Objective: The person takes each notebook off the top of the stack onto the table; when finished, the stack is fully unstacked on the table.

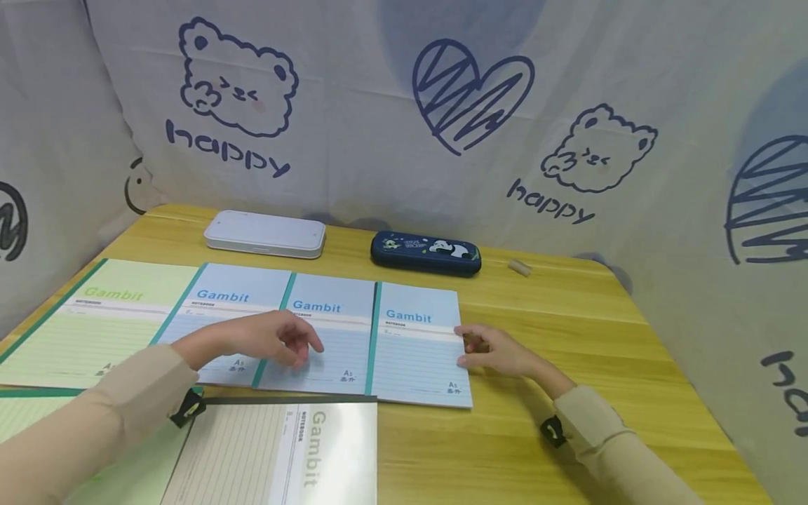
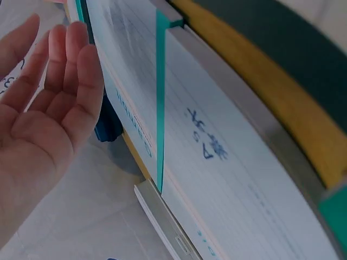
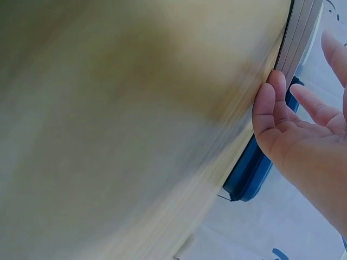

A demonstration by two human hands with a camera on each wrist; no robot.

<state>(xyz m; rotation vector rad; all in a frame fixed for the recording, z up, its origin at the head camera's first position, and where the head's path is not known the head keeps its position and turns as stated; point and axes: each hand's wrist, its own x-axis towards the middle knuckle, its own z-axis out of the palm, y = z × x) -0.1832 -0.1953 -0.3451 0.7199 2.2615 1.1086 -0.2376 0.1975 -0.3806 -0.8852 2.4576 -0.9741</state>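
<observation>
Three light-blue Gambit notebooks lie side by side: one at left, one in the middle and one at right, each with a teal spine. My left hand hovers over the middle one, its fingers loosely bent and holding nothing. At the right notebook's outer edge is my right hand, thumb and fingertips touching that side. In the right wrist view, page edges show as a stack of several layers beside the fingers. A green notebook lies at the row's left end.
Nearer the front lie a beige notebook, turned sideways, and another green notebook, partly under the left sleeve. Along the back stand a white case, a dark-blue panda pencil case and a small tan block. A printed curtain surrounds the table.
</observation>
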